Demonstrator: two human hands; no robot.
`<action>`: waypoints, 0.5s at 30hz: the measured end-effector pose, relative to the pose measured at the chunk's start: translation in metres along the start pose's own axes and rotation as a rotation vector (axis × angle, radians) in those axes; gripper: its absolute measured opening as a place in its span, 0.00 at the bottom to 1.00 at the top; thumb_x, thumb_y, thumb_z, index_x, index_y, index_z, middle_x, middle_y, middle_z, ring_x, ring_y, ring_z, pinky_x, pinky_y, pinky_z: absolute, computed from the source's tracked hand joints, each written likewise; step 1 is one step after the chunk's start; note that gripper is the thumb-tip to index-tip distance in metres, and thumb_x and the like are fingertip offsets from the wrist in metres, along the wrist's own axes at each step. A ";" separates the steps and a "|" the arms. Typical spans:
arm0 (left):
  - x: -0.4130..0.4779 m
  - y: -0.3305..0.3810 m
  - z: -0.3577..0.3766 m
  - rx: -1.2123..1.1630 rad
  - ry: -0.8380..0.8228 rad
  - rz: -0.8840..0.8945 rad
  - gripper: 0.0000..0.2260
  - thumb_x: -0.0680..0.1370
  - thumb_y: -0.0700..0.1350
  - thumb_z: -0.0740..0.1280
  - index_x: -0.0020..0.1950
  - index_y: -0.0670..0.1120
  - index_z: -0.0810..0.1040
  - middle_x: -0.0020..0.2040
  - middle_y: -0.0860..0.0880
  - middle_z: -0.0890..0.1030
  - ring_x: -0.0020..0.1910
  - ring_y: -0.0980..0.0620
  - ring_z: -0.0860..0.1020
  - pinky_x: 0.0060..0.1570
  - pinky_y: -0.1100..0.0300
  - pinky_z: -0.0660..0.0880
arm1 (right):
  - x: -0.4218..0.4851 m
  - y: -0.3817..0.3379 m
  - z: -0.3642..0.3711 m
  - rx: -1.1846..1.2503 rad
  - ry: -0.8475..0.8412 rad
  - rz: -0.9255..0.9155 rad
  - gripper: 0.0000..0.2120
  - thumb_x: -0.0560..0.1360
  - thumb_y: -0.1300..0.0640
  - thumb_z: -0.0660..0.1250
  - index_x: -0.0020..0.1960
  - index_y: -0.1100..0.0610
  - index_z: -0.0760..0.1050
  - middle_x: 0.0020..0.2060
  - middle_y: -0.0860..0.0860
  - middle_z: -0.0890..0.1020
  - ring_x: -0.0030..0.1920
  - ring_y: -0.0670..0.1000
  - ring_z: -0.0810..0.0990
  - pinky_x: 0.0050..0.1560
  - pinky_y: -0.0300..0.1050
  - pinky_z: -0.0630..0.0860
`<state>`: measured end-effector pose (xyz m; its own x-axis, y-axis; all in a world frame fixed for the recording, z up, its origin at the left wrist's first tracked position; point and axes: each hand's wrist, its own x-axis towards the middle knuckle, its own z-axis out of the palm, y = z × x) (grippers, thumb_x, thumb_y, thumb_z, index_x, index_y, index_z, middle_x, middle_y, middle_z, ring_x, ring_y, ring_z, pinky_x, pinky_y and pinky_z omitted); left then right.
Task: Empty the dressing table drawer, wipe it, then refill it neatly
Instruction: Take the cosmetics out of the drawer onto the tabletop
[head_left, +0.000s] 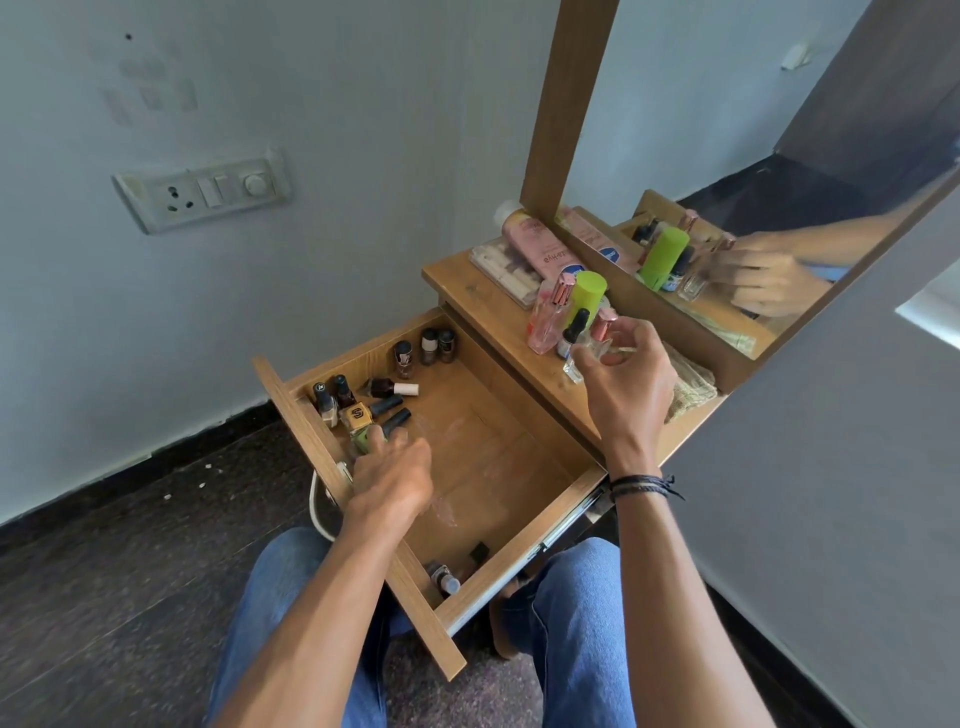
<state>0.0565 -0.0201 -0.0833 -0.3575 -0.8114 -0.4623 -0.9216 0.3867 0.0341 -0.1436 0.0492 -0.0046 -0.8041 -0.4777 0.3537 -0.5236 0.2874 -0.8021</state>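
Observation:
The wooden drawer stands pulled out over my knees. Several nail polish bottles lie and stand in its far left corner, three more at the back wall, and a small bottle in the near corner. My left hand reaches into the drawer, its fingers closed on a green nail polish bottle. My right hand is over the table top, holding a clear glass perfume bottle with a rose-gold cap, beside a dropper bottle and a green-capped bottle.
A pink lotion bottle lies on a flat clear case at the back of the table top. A pink perfume bottle stands near the edge. A folded cloth lies right of my hand. The mirror rises behind.

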 end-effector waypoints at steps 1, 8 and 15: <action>0.000 0.000 0.000 -0.007 0.007 -0.004 0.20 0.76 0.44 0.73 0.67 0.49 0.73 0.73 0.48 0.67 0.74 0.40 0.58 0.63 0.47 0.71 | 0.000 0.002 0.003 0.008 0.004 -0.008 0.16 0.71 0.53 0.77 0.57 0.52 0.78 0.49 0.46 0.83 0.41 0.45 0.81 0.52 0.54 0.80; -0.002 0.000 0.000 -0.147 0.139 -0.016 0.13 0.79 0.42 0.68 0.63 0.48 0.75 0.66 0.48 0.75 0.70 0.44 0.66 0.60 0.49 0.73 | -0.013 0.022 0.013 0.036 0.004 -0.059 0.25 0.71 0.61 0.77 0.66 0.53 0.73 0.53 0.46 0.79 0.41 0.38 0.80 0.45 0.29 0.76; -0.005 -0.002 -0.002 -0.267 0.246 0.043 0.10 0.83 0.48 0.63 0.60 0.46 0.79 0.65 0.48 0.77 0.68 0.44 0.69 0.58 0.48 0.75 | -0.032 0.022 0.009 0.088 0.115 -0.173 0.20 0.72 0.63 0.75 0.61 0.57 0.73 0.52 0.49 0.71 0.41 0.49 0.79 0.41 0.39 0.78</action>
<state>0.0601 -0.0178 -0.0796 -0.3928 -0.8906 -0.2291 -0.9002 0.3214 0.2940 -0.1267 0.0633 -0.0383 -0.7338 -0.4143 0.5384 -0.6342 0.1337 -0.7615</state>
